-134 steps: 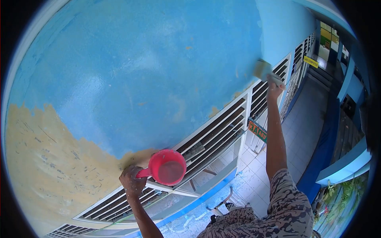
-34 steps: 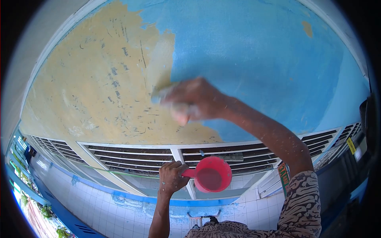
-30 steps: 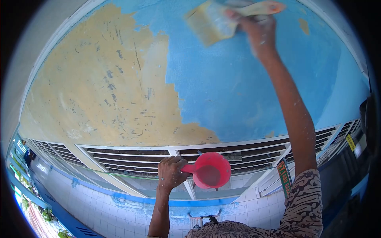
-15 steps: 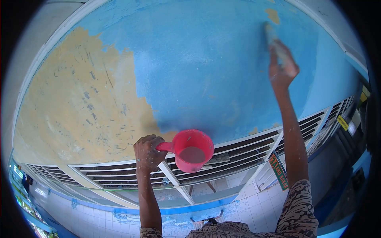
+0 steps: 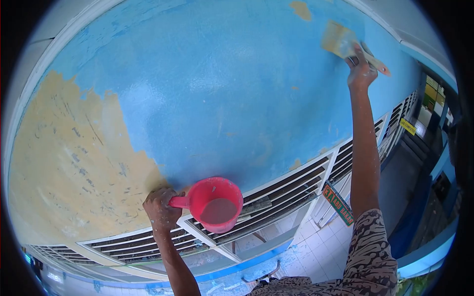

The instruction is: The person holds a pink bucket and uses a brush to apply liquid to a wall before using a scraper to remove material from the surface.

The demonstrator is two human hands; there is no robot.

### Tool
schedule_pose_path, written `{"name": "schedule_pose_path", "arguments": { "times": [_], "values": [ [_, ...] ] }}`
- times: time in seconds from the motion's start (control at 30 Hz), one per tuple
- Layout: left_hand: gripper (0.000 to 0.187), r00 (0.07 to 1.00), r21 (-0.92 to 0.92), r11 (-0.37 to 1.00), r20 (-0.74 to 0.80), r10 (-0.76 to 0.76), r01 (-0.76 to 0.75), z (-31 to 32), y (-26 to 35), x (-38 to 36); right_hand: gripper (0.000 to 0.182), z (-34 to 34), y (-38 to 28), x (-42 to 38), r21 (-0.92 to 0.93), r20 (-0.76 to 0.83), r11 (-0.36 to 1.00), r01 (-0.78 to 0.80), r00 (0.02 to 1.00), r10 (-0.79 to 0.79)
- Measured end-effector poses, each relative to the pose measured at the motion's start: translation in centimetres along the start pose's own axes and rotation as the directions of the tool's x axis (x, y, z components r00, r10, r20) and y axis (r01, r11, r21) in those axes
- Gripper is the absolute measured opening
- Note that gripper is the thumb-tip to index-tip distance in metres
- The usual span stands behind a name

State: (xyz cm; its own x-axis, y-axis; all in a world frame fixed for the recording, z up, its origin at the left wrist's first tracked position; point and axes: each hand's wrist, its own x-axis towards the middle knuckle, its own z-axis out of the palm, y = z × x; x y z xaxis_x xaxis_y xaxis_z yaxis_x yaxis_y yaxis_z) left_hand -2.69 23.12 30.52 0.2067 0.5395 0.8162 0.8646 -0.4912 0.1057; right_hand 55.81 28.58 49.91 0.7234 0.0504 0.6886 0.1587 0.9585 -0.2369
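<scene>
My left hand (image 5: 164,209) is wrapped round the handle of a red plastic dipper (image 5: 197,198), which has pale liquid in its bottom. My right hand (image 5: 362,74) grips a wide paintbrush (image 5: 340,40) by its handle, high at the upper right, with the bristles pointing left near the wall. The wall (image 5: 207,108) is glossy blue over its middle and right, and bare yellowish with dark scuffs (image 5: 74,167) at the left. A small yellowish patch (image 5: 300,10) shows near the top.
White louvred vents (image 5: 281,202) run below the wall. A green and orange sign (image 5: 337,203) hangs at the lower right, and a small yellow sign (image 5: 408,126) is farther right. White floor tiles (image 5: 316,246) lie below. White trim (image 5: 37,69) edges the wall.
The view has turned to the right. The brush has swung from upright to a leftward slant, and its bristles now show more broadly. The dipper appears lower and farther left.
</scene>
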Motion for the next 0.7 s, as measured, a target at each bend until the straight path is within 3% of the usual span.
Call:
{"name": "schedule_pose_path", "arguments": {
  "times": [0.07,0.1,0.17,0.2,0.23,0.27,0.33,0.37,0.43,0.47,0.53,0.57,0.63,0.7],
  "values": [
    [0.019,1.0,-0.006,1.0,-0.016,0.021,-0.021,0.2,0.0,0.1,0.046,-5.3,2.0,2.1,0.007,-0.215,1.0,-0.005,0.977,0.006],
    [0.018,0.999,-0.005,1.0,-0.036,0.025,-0.026,0.3,0.0,0.1,0.046,-7.3,2.9,2.3,-0.003,-0.216,1.0,0.003,0.976,-0.003],
    [0.019,0.999,0.005,1.0,-0.038,0.019,-0.019,0.5,-0.1,0.0,0.038,-9.8,4.6,1.9,-0.212,-0.45,0.957,0.197,0.85,-0.275],
    [0.02,0.999,0.028,1.0,-0.04,0.015,-0.014,0.5,-0.1,-0.1,0.038,-10.1,5.2,1.2,-0.218,-0.445,0.955,0.201,0.851,-0.28],
    [0.02,0.999,0.02,1.0,-0.036,0.015,-0.014,0.5,-0.1,-0.2,0.034,-9.7,5.4,-0.2,-0.56,-0.259,0.77,0.305,0.819,-0.513],
    [0.02,0.999,0.015,1.0,-0.042,0.014,-0.014,0.5,0.0,-0.3,0.032,-9.3,5.6,-1.6,-0.799,0.0,0.457,0.392,0.759,-0.651],
    [0.019,0.998,0.003,1.0,-0.063,0.022,-0.022,0.7,0.0,0.0,0.022,-2.6,2.5,-7.2,-0.572,0.395,0.323,0.754,0.598,-0.698],
    [0.02,0.998,0.016,1.0,-0.057,0.021,-0.02,0.7,-0.1,-0.1,0.028,1.3,0.1,-11.1,-0.432,0.41,0.548,0.717,0.697,-0.589],
    [0.024,0.998,0.031,0.999,-0.058,0.025,-0.024,0.7,0.1,-0.2,0.043,5.3,-2.2,-16.0,-0.375,0.627,0.453,0.809,0.581,-0.519],
    [0.024,0.998,0.025,0.999,-0.059,0.035,-0.033,0.8,0.1,-0.2,0.043,7.3,-4.4,-18.4,-0.269,0.679,0.575,0.773,0.576,-0.456],
    [0.027,0.999,0.058,0.998,-0.049,0.016,-0.013,0.7,0.1,-0.1,0.034,10.1,-8.5,-19.7,0.017,0.867,0.761,0.649,0.369,-0.334],
    [0.027,0.999,0.046,0.999,-0.049,0.008,-0.006,0.5,0.6,0.0,0.034,11.0,-8.6,-19.2,0.015,0.868,0.758,0.653,0.367,-0.334],
    [0.028,0.997,0.041,0.999,-0.068,0.022,-0.019,0.7,0.5,-0.1,0.024,12.8,-7.9,-16.9,0.17,0.856,0.918,0.358,0.409,-0.318],
    [0.028,0.994,0.045,0.999,-0.101,0.034,-0.029,0.9,0.1,-0.2,0.024,11.9,-7.2,-11.4,-0.193,0.73,0.919,0.343,0.676,-0.099]
  ]
}}
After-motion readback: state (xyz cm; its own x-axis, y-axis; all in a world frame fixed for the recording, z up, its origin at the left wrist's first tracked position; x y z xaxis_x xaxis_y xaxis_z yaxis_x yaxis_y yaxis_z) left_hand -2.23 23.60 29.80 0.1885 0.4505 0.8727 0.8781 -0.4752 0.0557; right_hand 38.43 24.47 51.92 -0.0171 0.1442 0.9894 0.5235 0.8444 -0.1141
